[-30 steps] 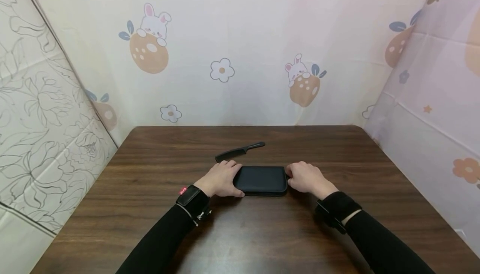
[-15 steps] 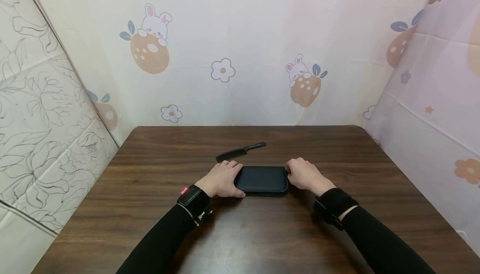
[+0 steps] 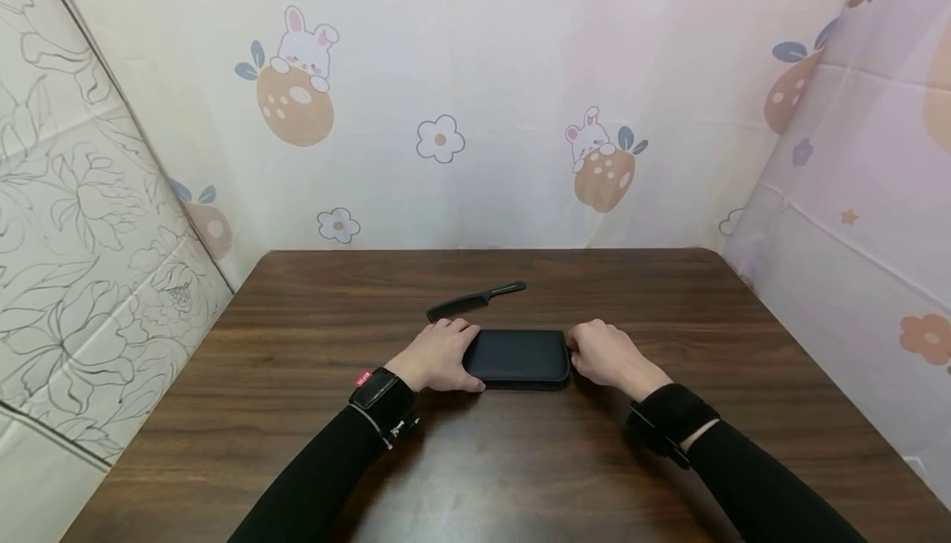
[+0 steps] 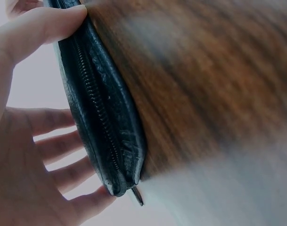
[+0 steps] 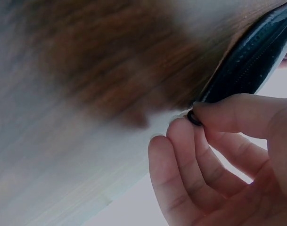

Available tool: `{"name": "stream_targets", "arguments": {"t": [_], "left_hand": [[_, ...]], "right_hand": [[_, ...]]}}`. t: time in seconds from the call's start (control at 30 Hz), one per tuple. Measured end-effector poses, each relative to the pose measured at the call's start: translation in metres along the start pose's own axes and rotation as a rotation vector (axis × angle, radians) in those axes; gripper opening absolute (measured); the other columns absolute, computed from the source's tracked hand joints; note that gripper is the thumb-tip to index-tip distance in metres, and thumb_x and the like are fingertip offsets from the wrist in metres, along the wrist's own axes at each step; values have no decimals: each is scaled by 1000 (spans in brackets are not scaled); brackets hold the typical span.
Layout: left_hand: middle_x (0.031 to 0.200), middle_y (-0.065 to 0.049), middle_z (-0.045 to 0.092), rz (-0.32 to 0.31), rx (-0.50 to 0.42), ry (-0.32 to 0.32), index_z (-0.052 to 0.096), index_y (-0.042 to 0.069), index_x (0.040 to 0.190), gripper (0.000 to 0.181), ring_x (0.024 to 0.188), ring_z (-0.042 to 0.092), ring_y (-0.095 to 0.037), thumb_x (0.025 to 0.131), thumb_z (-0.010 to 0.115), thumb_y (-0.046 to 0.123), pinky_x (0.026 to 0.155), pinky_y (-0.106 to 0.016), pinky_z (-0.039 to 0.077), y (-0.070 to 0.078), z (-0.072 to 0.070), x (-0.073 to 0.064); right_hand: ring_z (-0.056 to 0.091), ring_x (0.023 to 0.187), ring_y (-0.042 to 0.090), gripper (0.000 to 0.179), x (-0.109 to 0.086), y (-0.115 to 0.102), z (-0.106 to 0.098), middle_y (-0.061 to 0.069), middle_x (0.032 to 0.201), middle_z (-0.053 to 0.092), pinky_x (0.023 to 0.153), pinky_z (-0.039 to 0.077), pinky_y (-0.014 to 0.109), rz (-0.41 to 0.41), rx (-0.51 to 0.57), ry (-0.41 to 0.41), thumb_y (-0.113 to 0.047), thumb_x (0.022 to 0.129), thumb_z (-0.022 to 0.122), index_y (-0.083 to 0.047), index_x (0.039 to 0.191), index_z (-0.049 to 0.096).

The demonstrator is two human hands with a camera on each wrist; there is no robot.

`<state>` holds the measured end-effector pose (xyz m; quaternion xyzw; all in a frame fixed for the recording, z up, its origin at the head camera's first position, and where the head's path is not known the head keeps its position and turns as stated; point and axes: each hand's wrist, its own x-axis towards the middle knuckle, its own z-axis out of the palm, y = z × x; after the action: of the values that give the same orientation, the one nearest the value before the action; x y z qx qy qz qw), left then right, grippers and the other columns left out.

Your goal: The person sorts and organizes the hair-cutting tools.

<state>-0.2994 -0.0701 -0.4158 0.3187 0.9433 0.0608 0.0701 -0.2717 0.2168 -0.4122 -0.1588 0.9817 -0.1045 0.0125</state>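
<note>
A black zip-around wallet [image 3: 516, 356] lies flat on the table between the two hands. My left hand [image 3: 440, 357] grips its left end, thumb along the near edge and fingers at the far edge. In the left wrist view, a row of zip teeth [image 4: 98, 106] runs along the wallet's side with the teeth meshed. At the wallet's right end, my right hand [image 3: 605, 351] has its fingers curled in. The right wrist view shows thumb and index finger pinching a small black zip pull [image 5: 195, 117] at the wallet's corner.
Just beyond the wallet, a black comb [image 3: 475, 301] lies slanted with its handle to the right. The dark wood table [image 3: 312, 295] ends at a printed curtain [image 3: 513, 97] behind, with more fabric hanging at both sides.
My right hand shifted slightly away from me and back at the wallet's right end. The left hand, wallet and comb have stayed in place.
</note>
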Motion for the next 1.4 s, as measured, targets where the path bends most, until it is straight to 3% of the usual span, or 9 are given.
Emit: {"name": "stream_targets", "arguments": {"t": [0.43,0.87,1.4], "left_hand": [[149,-11,50,1,-4,20,46,9,152,92,136,46,-33,81,77,58,112,-49,37,0,2,0],[149,-11,50,3,-12,22,46,9,152,92,136,46,-33,81,77,58,112,-49,37,0,2,-1],[149,-11,50,2,-8,22,47,9,152,91,136,46,-33,81,77,58,112,-49,37,0,3,-1]], "right_hand": [[34,50,12,35,-11,-6,-1,-4,59,33,49,26,27,-21,2,-13,5,84,58,-16,60,44],[22,48,8,43,-22,-12,1,-9,56,22,47,19,25,-61,8,26,8,79,57,-20,57,33],[33,44,8,37,-29,-22,0,-7,52,32,44,24,23,15,55,-15,6,82,59,-16,55,45]]}}
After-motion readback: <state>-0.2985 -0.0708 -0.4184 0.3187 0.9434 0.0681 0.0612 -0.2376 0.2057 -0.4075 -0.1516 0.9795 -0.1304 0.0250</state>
